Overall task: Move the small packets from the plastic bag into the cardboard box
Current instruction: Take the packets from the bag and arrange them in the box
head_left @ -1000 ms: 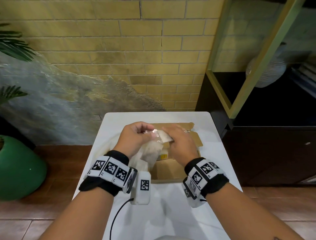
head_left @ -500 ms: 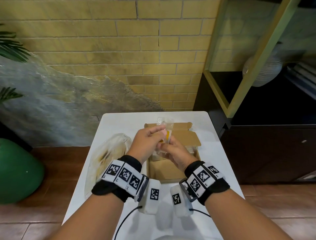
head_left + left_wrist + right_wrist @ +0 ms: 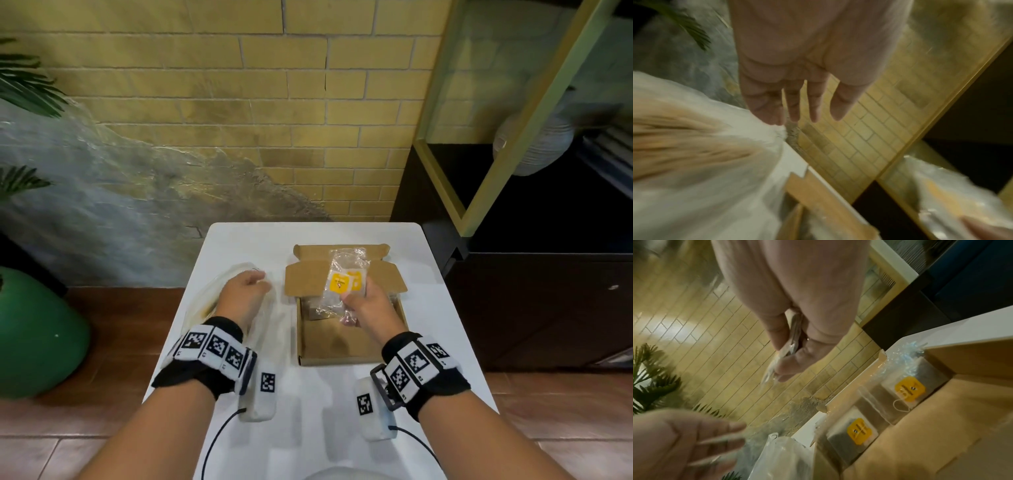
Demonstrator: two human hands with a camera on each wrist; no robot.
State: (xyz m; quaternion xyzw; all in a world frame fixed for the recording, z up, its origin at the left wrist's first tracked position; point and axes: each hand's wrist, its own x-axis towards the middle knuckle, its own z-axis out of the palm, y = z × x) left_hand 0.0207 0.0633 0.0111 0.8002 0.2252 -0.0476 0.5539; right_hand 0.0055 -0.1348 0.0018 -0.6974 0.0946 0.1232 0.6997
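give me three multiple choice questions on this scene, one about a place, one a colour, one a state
1. Where does the plastic bag lie relative to the cardboard box?
A. to its left
B. inside it
C. to its right

2. What colour are the labels on the packets in the box?
A. blue
B. yellow
C. red

3. What is the right hand doing?
A. resting flat on the table
B. hanging empty
C. pinching a clear packet above the box

Key:
1 A, the head view shows the bag left of the box.
2 B, the right wrist view shows yellow labels.
3 C, thumb and fingers clamp the clear wrapper.
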